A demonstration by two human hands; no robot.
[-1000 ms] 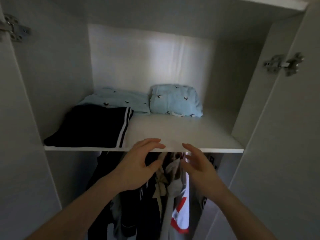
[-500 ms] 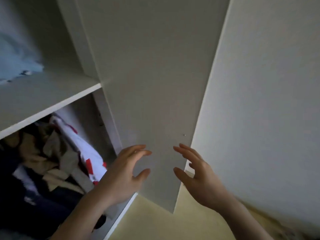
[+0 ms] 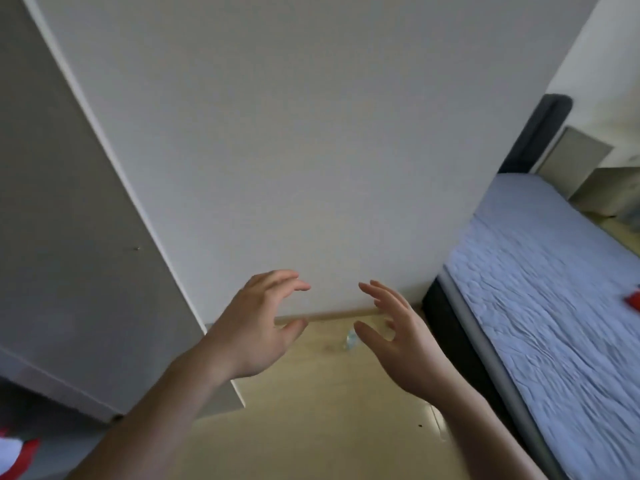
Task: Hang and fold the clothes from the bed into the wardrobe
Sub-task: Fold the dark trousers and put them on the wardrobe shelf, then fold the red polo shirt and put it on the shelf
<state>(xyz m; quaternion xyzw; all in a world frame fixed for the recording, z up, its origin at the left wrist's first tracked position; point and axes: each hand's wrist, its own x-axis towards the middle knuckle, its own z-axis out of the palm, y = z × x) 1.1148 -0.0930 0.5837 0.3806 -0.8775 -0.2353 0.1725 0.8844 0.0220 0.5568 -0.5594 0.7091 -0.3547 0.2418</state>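
Bedroom: open wardrobe door left, white wall ahead, bed running away on the right. Left hand and right hand both loosely spread, holding nothing. Only garment showing on the bed is a red item at frame edge, far right, so right hand is nearer.

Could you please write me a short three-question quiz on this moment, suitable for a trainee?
1. True or false: the left hand grips a garment.
2. Which lies at the right edge of the view? A) a bed with a pale blue quilted cover B) a wooden chair C) a laundry basket
3. Fill in: a small ___ piece of cloth lies on the bed's cover.

Key
1. False: both it and the right hand are open and hold nothing, raised before the white wardrobe door.
2. A
3. red
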